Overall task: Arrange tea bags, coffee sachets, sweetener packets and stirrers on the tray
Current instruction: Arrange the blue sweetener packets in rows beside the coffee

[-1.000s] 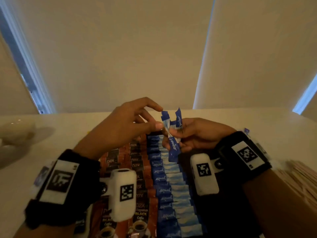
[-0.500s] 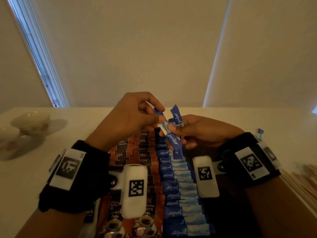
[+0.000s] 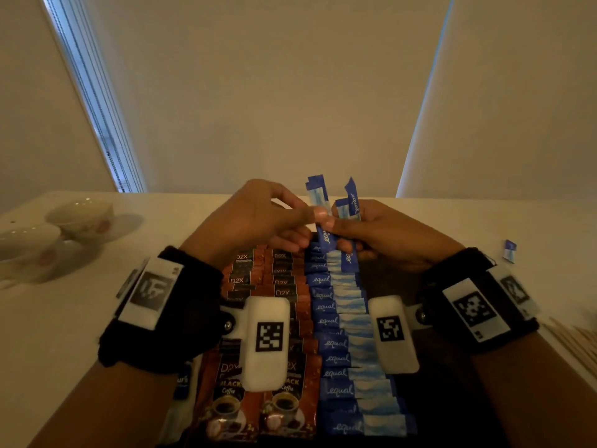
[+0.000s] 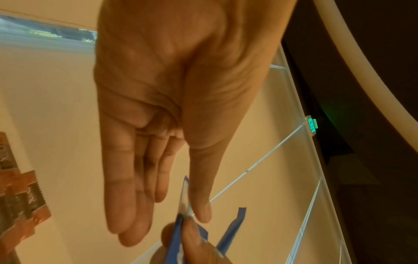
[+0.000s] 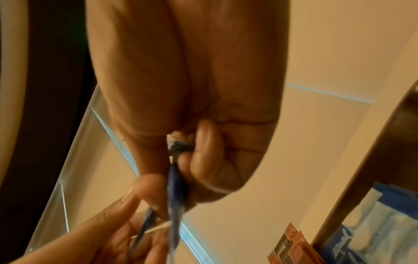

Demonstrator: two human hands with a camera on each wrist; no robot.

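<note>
Both hands are raised over the far end of a dark tray (image 3: 429, 376). My left hand (image 3: 258, 218) pinches one blue sweetener packet (image 3: 318, 197) between thumb and forefinger; the same packet (image 4: 184, 200) shows edge-on at the thumb tip in the left wrist view. My right hand (image 3: 387, 234) grips a small bunch of blue sweetener packets (image 3: 350, 205), seen as blue strips (image 5: 174, 187) in the right wrist view. On the tray lies an overlapping row of blue sweetener packets (image 3: 342, 344), and left of it two rows of brown coffee sachets (image 3: 284, 286).
Two stacked teacups (image 3: 80, 218) stand on the white table at the far left. A lone blue packet (image 3: 509, 251) lies on the table at the right. Wooden stirrers (image 3: 578, 341) lie at the right edge. Tea bag wrappers (image 3: 184, 383) peek out under my left wrist.
Both hands have risen slightly with the packets. My left thumb and forefinger now pinch one packet standing apart from the bunch in the right hand. The head view has swung left.
</note>
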